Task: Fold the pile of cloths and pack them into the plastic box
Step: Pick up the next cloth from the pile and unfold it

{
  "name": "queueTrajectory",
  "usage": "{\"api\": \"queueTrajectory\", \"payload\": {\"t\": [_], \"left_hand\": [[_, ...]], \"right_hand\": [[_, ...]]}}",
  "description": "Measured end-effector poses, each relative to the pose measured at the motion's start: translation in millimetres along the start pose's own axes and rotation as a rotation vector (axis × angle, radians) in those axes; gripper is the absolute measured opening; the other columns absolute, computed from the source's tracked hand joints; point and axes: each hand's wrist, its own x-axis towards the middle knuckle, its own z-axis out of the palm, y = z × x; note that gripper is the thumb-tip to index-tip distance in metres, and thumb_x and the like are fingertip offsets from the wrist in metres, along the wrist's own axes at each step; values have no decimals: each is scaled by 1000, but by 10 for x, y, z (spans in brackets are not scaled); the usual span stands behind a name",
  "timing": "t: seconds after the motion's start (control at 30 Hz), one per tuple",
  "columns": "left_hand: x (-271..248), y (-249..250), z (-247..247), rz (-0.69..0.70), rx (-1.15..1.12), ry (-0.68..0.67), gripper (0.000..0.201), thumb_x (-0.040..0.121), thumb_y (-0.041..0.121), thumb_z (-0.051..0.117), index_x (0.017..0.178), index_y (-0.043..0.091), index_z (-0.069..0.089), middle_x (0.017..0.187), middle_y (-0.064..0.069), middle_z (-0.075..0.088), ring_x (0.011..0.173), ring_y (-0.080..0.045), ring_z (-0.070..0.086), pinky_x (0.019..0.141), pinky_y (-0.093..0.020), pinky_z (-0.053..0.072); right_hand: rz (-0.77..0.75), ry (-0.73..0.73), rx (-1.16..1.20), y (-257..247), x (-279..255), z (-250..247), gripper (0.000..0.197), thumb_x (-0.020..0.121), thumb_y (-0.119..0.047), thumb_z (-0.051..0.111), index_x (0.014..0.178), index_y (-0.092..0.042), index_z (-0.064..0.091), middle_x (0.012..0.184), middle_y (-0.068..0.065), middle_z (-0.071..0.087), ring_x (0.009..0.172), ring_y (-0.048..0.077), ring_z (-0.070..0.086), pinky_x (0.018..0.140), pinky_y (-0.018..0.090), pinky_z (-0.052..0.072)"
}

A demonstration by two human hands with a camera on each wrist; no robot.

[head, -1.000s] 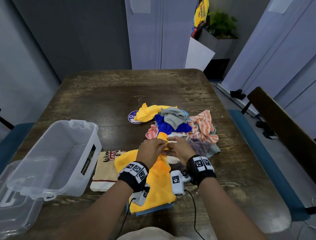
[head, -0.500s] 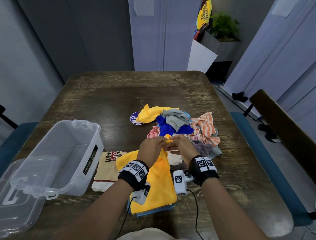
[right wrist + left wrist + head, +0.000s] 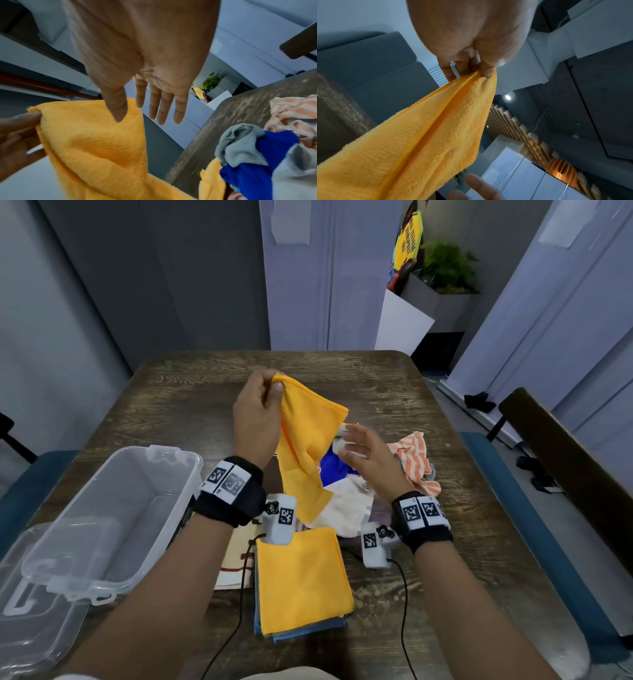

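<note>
My left hand (image 3: 263,395) is raised above the table and pinches a corner of a yellow cloth (image 3: 305,446), which hangs down from it; the pinch (image 3: 483,71) shows in the left wrist view too. To the right of the cloth (image 3: 96,142) my right hand (image 3: 356,446) is open with straight fingers (image 3: 161,108) and holds nothing. Beneath it lies the pile of loose cloths (image 3: 411,460), with blue (image 3: 254,173), grey and striped pieces. A folded yellow cloth (image 3: 301,577) tops a stack near me. The clear plastic box (image 3: 113,515) stands empty at the left.
The box's lid (image 3: 34,621) lies at the near left corner of the wooden table (image 3: 205,392). A folded cream cloth (image 3: 236,563) sits between box and stack. A chair back (image 3: 561,460) stands at the right, and cables run from both wrists.
Both hands were low at the pile, gripping the yellow cloth together. Now my left hand has lifted it up and away from me, and my right hand has let go.
</note>
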Motion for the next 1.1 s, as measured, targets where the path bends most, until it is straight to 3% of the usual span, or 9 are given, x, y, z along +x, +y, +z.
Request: {"api": "queueTrajectory", "payload": {"t": [0.1,0.23,0.33,0.5,0.6,0.7,0.83,1.0,1.1], "left_hand": [[31,24,-21,-9,-19,-16,11,103,16,48,98,19,56,87,2,57,81,-9,53,74,-28,44],[27,78,-54,-6,-49,-41,12,105,14,43,101,15,55,91,-1,57,84,-9,53,78,-28,45],[20,105,-107,-24,-63,-92,14,106,16,42,103,13,56,94,-3,58,86,-12,55,80,-32,47],[26,33,-206,-43,-24,-38,14,107,15,42,102,16,55,91,4,56,83,-6,52,76,-20,44],[47,-97,-276,-81,57,99,12,106,16,43,101,16,55,84,8,52,73,2,46,68,-15,39],[24,-217,-312,-145,149,165,11,106,16,44,100,15,54,75,9,47,62,2,42,59,-16,35],[-40,-354,-324,-192,238,155,8,104,16,49,102,13,57,78,12,52,65,9,48,60,-8,36],[-73,-369,-293,-248,262,184,10,104,16,49,106,12,58,82,10,54,72,-1,49,70,-25,37],[-85,-254,-227,-195,334,180,25,102,16,51,125,15,59,115,-2,57,103,-17,57,93,-30,44]], "right_hand": [[49,-42,122,-97,126,114,52,94,-41,67,141,-27,49,136,-1,61,125,9,58,101,32,50],[231,-86,271,-111,278,324,53,99,-51,55,142,-22,49,141,0,58,128,15,55,109,40,43],[272,-121,326,-38,346,466,68,91,-59,59,144,-17,50,142,-1,59,128,16,57,113,43,41],[85,12,341,-90,324,503,29,101,-34,59,125,-20,64,124,3,70,117,26,65,99,45,52],[-10,97,337,-173,314,427,23,102,-28,59,120,-15,64,119,10,71,111,30,67,95,49,56],[-126,146,200,-311,299,301,19,103,-20,56,109,-4,63,98,16,70,89,28,65,81,48,56],[-245,162,70,-479,323,150,13,103,-18,56,98,-12,66,78,-2,66,70,12,55,64,33,46],[-253,103,78,-622,299,98,17,104,-16,55,105,-5,68,79,-2,65,71,11,54,65,29,46],[-186,0,161,-671,241,135,20,105,-16,52,106,-2,67,79,-2,67,71,10,59,66,28,51]]}}
